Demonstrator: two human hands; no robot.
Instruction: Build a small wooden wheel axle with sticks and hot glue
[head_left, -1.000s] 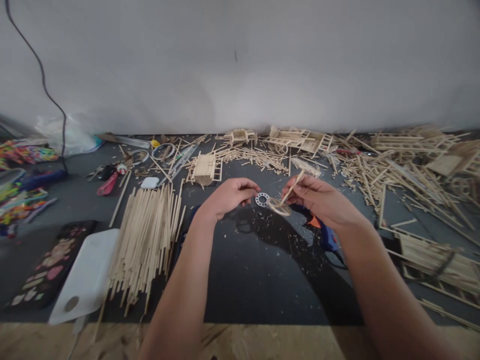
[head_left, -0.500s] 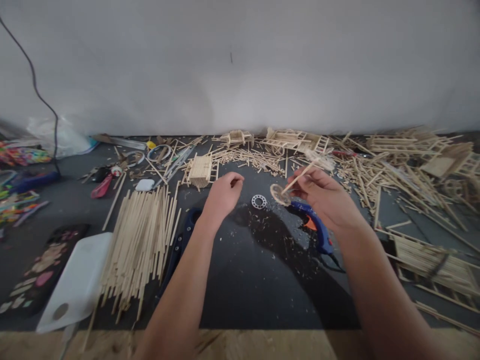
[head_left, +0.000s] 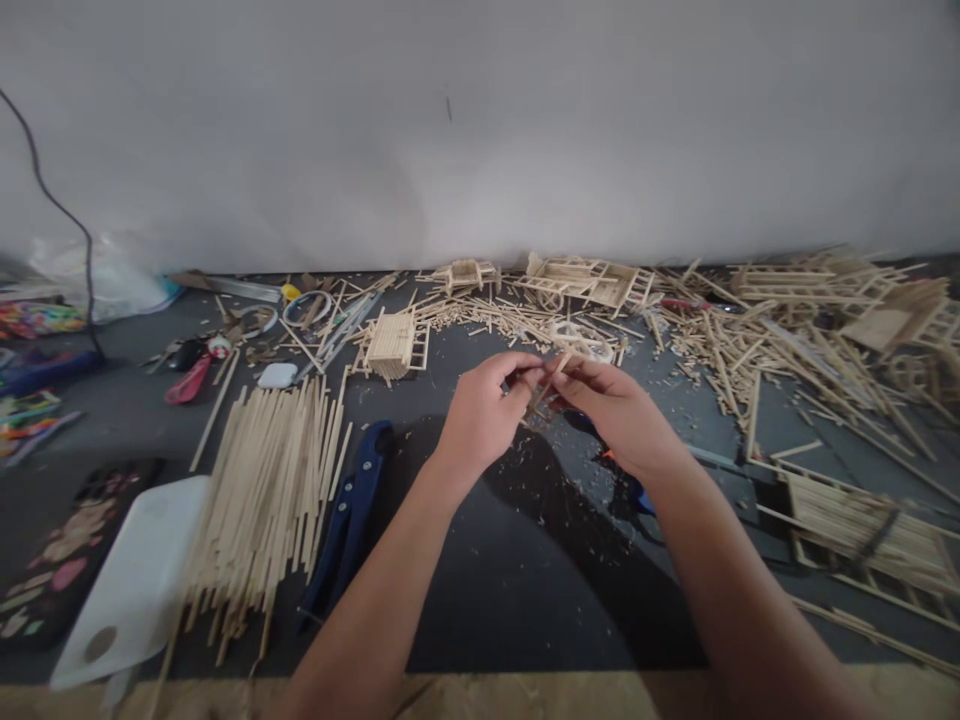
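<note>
My left hand (head_left: 487, 415) and my right hand (head_left: 626, 410) meet above the middle of the dark table. The fingers of both are closed in a pinch around a small wooden wheel (head_left: 535, 410) with a thin stick through it. Fingers cover much of the wheel, so its rim shows only in part. Beneath my right hand and forearm, the blue glue gun (head_left: 640, 496) with an orange trigger lies mostly hidden. Fine glue strands and crumbs are scattered on the table below my hands. The grey ring seen earlier is hidden now.
To the left lie a pile of bamboo sticks (head_left: 262, 490), a blue-handled cutter (head_left: 351, 520), a white power bank (head_left: 135, 580) and a phone (head_left: 75, 550). A small stick model (head_left: 394, 345) stands behind them. Cut stick pieces (head_left: 720, 365) and stick carts (head_left: 592, 280) line the back.
My left hand has moved right to the wheel and pinches at it. My right hand has brought the wheel and stick slightly left. The view has shifted a little.
</note>
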